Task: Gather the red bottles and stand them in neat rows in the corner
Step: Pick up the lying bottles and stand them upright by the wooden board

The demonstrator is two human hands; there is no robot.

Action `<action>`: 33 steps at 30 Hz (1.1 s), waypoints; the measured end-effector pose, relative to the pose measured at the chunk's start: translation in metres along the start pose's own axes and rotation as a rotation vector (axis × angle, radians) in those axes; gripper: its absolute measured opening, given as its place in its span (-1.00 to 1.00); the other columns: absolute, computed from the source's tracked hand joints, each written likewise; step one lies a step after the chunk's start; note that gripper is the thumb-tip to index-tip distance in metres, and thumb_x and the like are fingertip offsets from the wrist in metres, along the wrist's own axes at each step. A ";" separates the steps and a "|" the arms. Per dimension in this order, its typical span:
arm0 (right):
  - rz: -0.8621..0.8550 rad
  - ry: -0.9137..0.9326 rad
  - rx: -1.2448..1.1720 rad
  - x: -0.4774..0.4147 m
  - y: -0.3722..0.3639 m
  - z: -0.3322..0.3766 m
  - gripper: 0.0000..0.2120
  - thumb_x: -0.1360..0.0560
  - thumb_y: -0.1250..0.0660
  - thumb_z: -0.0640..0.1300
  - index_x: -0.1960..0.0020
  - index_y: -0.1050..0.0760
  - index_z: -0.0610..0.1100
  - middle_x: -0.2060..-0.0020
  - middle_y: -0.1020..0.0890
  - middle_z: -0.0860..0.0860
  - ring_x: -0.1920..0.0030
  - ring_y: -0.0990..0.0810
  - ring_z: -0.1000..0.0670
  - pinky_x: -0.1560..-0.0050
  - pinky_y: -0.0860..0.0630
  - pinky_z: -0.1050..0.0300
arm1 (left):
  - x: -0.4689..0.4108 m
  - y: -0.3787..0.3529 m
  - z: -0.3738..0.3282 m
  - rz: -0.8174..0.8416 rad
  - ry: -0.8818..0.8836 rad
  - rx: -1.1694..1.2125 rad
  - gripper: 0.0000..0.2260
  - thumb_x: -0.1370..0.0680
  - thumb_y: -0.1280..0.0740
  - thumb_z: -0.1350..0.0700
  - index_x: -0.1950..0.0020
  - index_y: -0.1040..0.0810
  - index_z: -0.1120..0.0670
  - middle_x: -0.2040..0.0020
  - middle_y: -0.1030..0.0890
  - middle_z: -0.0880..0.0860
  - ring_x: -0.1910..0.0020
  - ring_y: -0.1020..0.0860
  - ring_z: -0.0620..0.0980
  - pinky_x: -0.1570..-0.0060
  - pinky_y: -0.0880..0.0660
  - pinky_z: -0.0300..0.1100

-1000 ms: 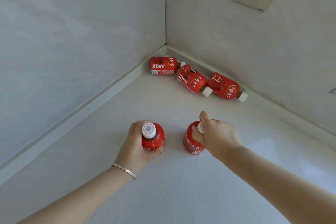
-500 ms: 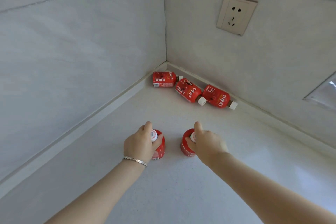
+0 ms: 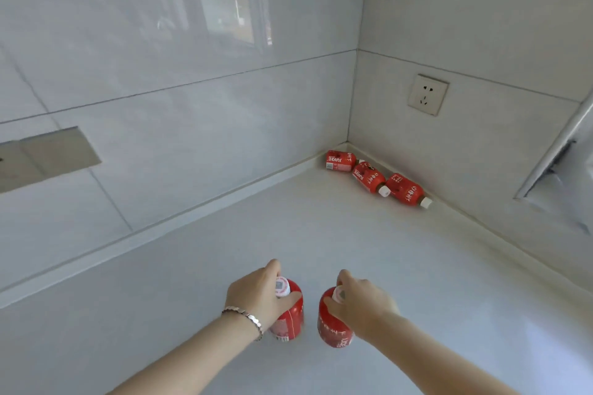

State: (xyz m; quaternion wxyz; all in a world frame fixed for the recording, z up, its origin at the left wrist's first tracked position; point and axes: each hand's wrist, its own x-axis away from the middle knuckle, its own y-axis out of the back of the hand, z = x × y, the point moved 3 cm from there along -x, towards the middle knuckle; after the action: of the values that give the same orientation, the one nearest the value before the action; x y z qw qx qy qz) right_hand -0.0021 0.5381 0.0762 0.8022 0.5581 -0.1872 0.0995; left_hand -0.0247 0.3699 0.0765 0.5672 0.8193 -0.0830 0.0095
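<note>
Both upright red bottles, the left bottle (image 3: 288,314) and the right bottle (image 3: 333,327), now sit farther from the corner, left hand (image 3: 256,295) and right hand (image 3: 359,305) clamped around their necks; three fallen bottles (image 3: 372,178) crowd the corner and could block neat rows.

Bare forearms — silver link bracelet (image 3: 245,317)

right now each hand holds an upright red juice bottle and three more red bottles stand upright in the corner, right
Not quite. The head view shows the three red plastic juice bottles with white caps in the corner lying on their sides, not upright. The left hand and right hand do each hold an upright red bottle.
</note>
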 end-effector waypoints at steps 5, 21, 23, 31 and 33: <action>-0.013 0.220 0.068 0.075 -0.013 0.066 -0.68 -0.56 -0.11 0.02 -0.24 -0.35 -0.10 -0.11 -0.61 -0.08 -0.09 -0.60 -0.14 0.16 -0.37 0.15 | 0.108 0.048 0.044 -0.104 0.153 -0.034 -0.65 -0.41 -0.32 -0.21 0.18 -0.27 0.01 0.24 -0.48 -0.05 0.22 -0.43 0.04 0.24 -0.30 -0.21; 0.162 0.714 0.275 0.206 -0.136 0.338 -0.65 -0.52 -0.17 0.11 -0.23 -0.37 -0.03 -0.12 -0.60 -0.04 -0.04 -0.62 -0.09 0.04 -0.54 0.10 | 0.381 0.137 0.321 -0.332 0.758 0.026 -0.73 -0.47 -0.30 -0.15 0.13 -0.32 0.00 0.10 -0.59 -0.01 0.06 -0.59 0.04 0.20 -0.42 -0.20; 0.167 0.736 0.291 0.209 -0.159 0.378 -0.65 -0.52 -0.17 0.13 -0.22 -0.37 -0.03 -0.11 -0.61 -0.04 0.04 -0.61 -0.08 0.05 -0.54 0.10 | 0.401 0.138 0.368 -0.322 0.796 0.052 -0.74 -0.48 -0.30 -0.14 0.12 -0.32 0.00 0.10 -0.59 -0.01 0.05 -0.59 0.03 0.16 -0.48 -0.16; 0.212 0.683 0.253 0.215 -0.263 0.523 -0.67 -0.52 -0.16 0.10 -0.20 -0.35 -0.04 0.01 -0.61 -0.02 0.18 -0.55 -0.05 0.07 -0.55 0.09 | 0.454 0.153 0.560 -0.472 1.042 0.256 -0.75 -0.47 -0.36 -0.03 0.17 -0.35 0.08 0.26 -0.51 0.03 0.20 -0.50 0.08 0.26 -0.37 -0.17; 0.223 0.658 0.227 0.216 -0.284 0.550 -0.66 -0.52 -0.16 0.10 -0.21 -0.35 -0.05 -0.03 -0.62 -0.05 0.15 -0.55 -0.06 0.02 -0.58 0.06 | 0.459 0.155 0.599 -0.507 1.087 0.283 -0.76 -0.46 -0.37 0.00 0.14 -0.39 0.13 0.22 -0.56 0.09 0.18 -0.52 0.12 0.23 -0.43 -0.11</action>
State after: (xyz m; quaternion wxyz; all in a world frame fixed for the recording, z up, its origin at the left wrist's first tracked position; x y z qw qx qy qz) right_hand 0.1947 -0.0873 0.0903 0.7367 0.5580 0.0334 0.3806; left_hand 0.3576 -0.2985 0.0570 0.3987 0.7588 0.4174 0.3017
